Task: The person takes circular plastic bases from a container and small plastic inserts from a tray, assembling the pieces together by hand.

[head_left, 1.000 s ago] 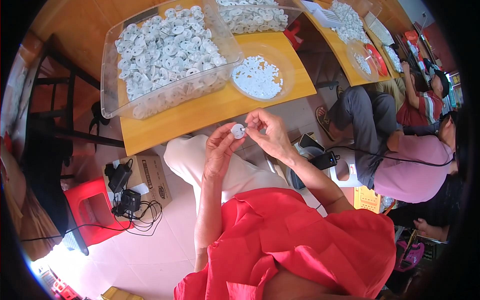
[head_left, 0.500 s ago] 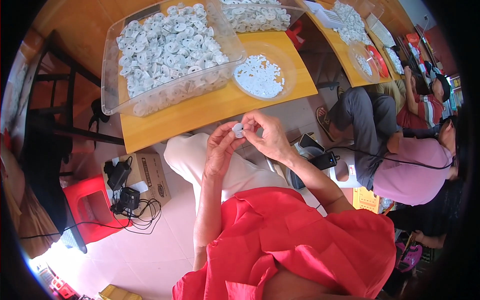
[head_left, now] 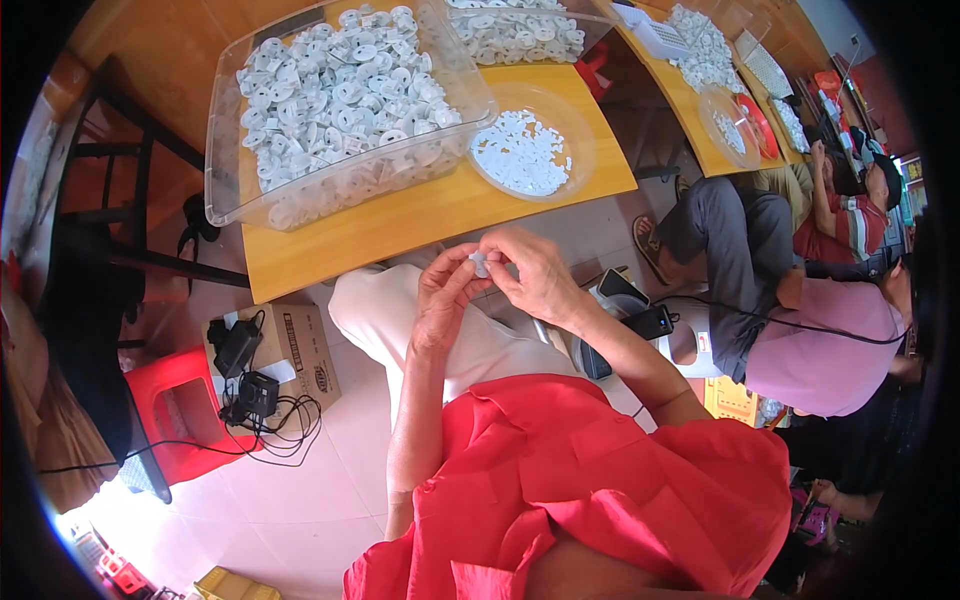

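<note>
Above my lap, just off the near edge of the yellow table (head_left: 320,260), a small white round plastic part (head_left: 479,263) is held between both hands. My left hand (head_left: 443,298) pinches it between thumb and fingers from the left. From the right, my right hand (head_left: 537,272) has thumb and index finger closed on the same part; the fingers cover much of it. Beyond my hands stands a large clear plastic tub (head_left: 228,180) heaped with similar white round parts. Right of the tub, a clear round bowl (head_left: 583,165) holds many small flat white pieces.
A second clear tub (head_left: 590,22) of white parts sits further back. At left are a red stool (head_left: 150,385), a cardboard box (head_left: 315,345) and black adapters with cables (head_left: 262,395). A person in a pink top (head_left: 825,345) sits at the right, beside another table (head_left: 705,150).
My right hand's fingers have closed further over the white part, which now shows less and looks turned. The view has shifted slightly; the tubs and bowl stay put.
</note>
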Available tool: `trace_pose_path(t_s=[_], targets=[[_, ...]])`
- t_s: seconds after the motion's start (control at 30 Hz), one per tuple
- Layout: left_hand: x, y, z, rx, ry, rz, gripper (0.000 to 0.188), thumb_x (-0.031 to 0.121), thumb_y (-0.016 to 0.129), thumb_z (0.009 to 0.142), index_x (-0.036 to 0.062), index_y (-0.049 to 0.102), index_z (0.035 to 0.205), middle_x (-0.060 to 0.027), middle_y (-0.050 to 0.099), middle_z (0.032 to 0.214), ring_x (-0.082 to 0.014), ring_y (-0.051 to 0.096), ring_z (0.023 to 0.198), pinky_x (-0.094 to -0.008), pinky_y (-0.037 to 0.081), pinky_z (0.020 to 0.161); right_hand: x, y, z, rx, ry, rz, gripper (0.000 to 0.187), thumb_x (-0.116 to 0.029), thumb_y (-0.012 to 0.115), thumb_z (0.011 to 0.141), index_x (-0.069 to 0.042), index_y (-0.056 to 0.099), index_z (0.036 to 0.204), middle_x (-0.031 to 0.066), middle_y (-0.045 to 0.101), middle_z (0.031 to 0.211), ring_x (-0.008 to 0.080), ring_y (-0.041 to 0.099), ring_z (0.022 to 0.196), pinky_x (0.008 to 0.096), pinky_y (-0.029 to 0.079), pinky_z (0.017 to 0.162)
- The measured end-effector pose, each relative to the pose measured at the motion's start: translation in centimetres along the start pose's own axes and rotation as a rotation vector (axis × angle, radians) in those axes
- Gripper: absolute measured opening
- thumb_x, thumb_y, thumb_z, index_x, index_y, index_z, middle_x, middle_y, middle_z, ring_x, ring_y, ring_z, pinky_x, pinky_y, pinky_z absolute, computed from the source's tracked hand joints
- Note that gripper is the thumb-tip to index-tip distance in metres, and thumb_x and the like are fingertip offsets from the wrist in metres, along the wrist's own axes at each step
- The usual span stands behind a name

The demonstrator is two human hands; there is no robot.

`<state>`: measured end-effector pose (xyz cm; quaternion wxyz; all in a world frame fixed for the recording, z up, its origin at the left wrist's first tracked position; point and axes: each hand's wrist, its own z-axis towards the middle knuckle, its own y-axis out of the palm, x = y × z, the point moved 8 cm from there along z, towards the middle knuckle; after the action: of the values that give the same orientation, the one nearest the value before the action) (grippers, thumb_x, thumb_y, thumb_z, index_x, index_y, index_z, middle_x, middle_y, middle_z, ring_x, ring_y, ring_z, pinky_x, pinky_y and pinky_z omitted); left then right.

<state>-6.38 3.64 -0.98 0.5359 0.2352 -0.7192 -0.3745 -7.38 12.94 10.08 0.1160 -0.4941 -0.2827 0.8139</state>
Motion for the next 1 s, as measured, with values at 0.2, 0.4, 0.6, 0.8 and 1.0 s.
trace_pose_path(t_s=[0.2, 0.4, 0.6, 0.8, 1.0], targets=[[-0.1, -0.1, 0.0, 0.005, -0.009, 0.023, 0.020, 0.008, 0.055, 0.088, 0.0024, 0.058, 0.107, -0.0063, 0.063, 0.096, -0.0132, 0.060, 0.086, -0.0283, 0.052, 0.076, -0.2, 0.2, 0.1, -0.027, -0.014, -0.051, 0.012, 0.004, 0.053, 0.076, -0.002, 0.051, 0.087, 0.0136, 0.056, 0.077, 0.0326, 0.057, 0.071, 0.0402, 0.045, 0.060], [-0.2, -0.3, -0.2, 0.017, -0.018, 0.043, 0.020, 0.008, 0.056, 0.087, 0.0026, 0.059, 0.106, -0.0061, 0.063, 0.096, -0.0130, 0.060, 0.086, -0.0286, 0.051, 0.076, -0.1, 0.4, 0.0, 0.027, -0.067, -0.063, 0.016, 0.006, 0.059, 0.072, -0.001, 0.051, 0.084, 0.0113, 0.054, 0.074, 0.0266, 0.055, 0.065, 0.0331, 0.045, 0.057], [-0.3, -0.4, -0.1, 0.032, -0.034, 0.018, 0.021, 0.009, 0.056, 0.087, 0.0028, 0.058, 0.108, -0.0058, 0.062, 0.097, -0.0129, 0.060, 0.086, -0.0270, 0.051, 0.076, 1.3, 0.3, -0.2, -0.056, 0.150, 0.122, 0.012, 0.002, 0.059, 0.075, -0.001, 0.052, 0.084, 0.0110, 0.056, 0.076, 0.0260, 0.059, 0.069, 0.0346, 0.046, 0.058], [-0.3, -0.3, -0.1, 0.028, -0.047, 0.007, 0.022, 0.010, 0.055, 0.088, 0.0028, 0.057, 0.109, -0.0058, 0.061, 0.097, -0.0130, 0.060, 0.086, -0.0258, 0.052, 0.076, 1.5, 0.1, -0.8, -0.040, 0.127, 0.040, 0.010, 0.002, 0.061, 0.076, 0.001, 0.055, 0.083, 0.0092, 0.055, 0.074, 0.0205, 0.057, 0.066, 0.0290, 0.045, 0.059], [-0.3, -0.2, -0.2, 0.020, -0.041, 0.003, 0.022, 0.009, 0.055, 0.088, 0.0029, 0.057, 0.109, -0.0059, 0.061, 0.098, -0.0131, 0.060, 0.087, -0.0262, 0.052, 0.076, 1.2, 0.4, -0.8, -0.026, 0.075, -0.016, 0.007, 0.002, 0.058, 0.078, 0.001, 0.051, 0.080, 0.0115, 0.053, 0.074, 0.0260, 0.055, 0.064, 0.0324, 0.043, 0.057]])
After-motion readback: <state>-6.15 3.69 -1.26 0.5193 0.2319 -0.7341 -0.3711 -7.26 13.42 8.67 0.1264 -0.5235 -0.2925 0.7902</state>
